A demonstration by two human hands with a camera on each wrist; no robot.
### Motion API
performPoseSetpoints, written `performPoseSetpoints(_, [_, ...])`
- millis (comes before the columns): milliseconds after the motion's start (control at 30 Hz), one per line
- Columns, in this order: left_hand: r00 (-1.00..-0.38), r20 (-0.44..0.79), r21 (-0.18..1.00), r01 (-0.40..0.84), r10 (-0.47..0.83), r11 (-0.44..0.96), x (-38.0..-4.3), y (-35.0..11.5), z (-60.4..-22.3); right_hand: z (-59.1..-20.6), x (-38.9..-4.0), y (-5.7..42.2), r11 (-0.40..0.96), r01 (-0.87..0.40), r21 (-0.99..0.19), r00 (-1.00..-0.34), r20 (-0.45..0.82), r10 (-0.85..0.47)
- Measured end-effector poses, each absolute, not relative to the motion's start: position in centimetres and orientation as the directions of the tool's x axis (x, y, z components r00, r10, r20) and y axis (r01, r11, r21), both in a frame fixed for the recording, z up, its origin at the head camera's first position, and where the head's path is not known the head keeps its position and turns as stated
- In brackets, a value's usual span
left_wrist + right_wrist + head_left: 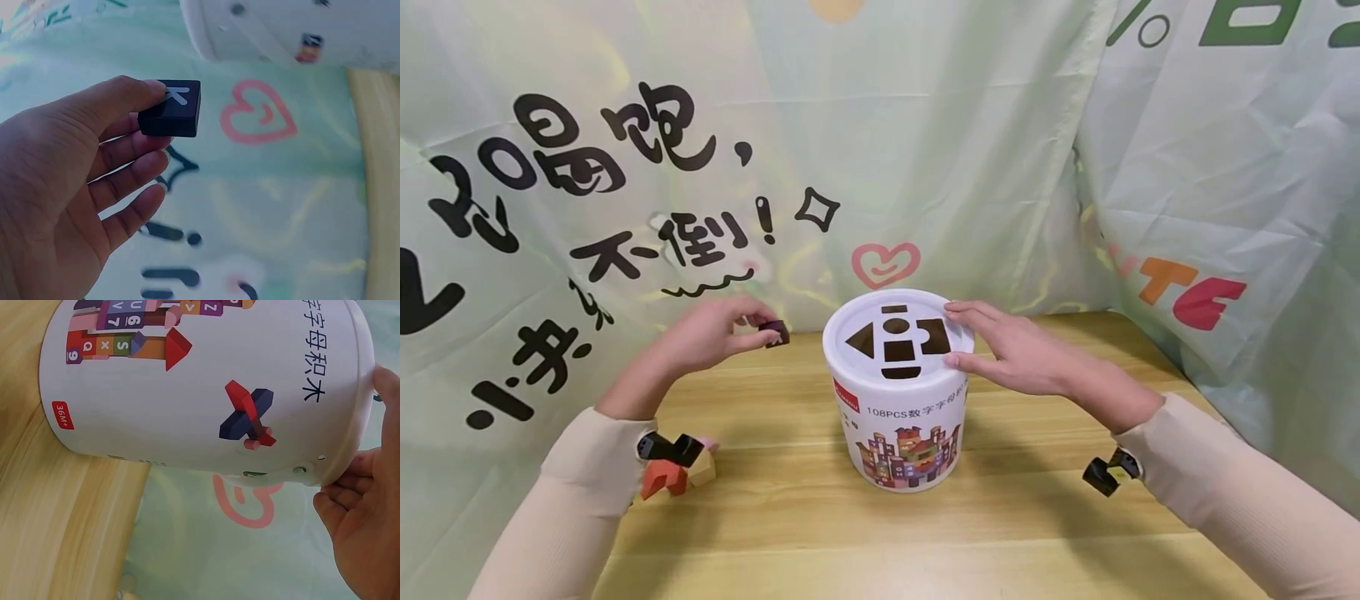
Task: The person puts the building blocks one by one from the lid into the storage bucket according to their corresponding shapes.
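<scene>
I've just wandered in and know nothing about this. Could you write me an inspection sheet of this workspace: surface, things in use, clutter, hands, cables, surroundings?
Surface: wood-grain table.
Things in use: black letter-K block, held off the table; white block bucket, upright, its lid cut with variously shaped holes.
Clutter: red block and tan block on the table, partly hidden by the left wrist camera; a bit of pink behind them, too hidden to identify.
Hands: left hand pinches the K block beside the bucket; right hand touches the bucket's rim.
Cables: nothing seen.
Surroundings: pale green curtain with printed characters and a pink heart.
</scene>
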State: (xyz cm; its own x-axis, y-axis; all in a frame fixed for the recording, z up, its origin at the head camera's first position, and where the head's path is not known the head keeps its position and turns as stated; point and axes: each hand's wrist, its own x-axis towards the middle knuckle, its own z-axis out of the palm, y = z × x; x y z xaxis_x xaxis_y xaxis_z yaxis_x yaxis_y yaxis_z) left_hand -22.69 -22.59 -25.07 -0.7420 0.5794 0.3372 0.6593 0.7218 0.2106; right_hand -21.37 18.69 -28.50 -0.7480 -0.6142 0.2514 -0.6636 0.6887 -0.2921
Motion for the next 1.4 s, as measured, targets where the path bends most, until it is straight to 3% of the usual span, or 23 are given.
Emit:
performPoseSetpoints(233, [-0.730,0.281,0.197,0.679,0.623,0.707,-23.3,-18.8,-22.4,-28.3,-21.4,18.6,0.695,-0.668,-0.266,-0.744,0.252,-0.618])
performPoseSetpoints(467, [-0.720,0.221,0.287,0.692,0.657,0.662,-24.0,-15.2,-20.8,-28.3,-21.5,18.9,0.671,-0.696,-0.256,-0.718,0.269,-0.641])
performPoseSetpoints(933, [-0.718,0.164,0.334,0.686,0.677,0.647,-27.5,-10.5,-20.6,-28.6,-21.9,19.4,0.635,-0.734,-0.240,-0.679,0.292,-0.674])
performPoseSetpoints(1267, [-0.708,0.108,0.319,0.689,0.698,0.651,-29.7,-8.7,-20.9,-28.7,-22.0,19.4,0.626,-0.741,-0.244,-0.671,0.302,-0.677])
performPoseSetpoints(1400, [-0.704,0.062,0.260,0.696,0.708,0.669,-30.1,-7.8,-20.8,-28.8,-22.0,19.4,0.631,-0.736,-0.246,-0.677,0.299,-0.672])
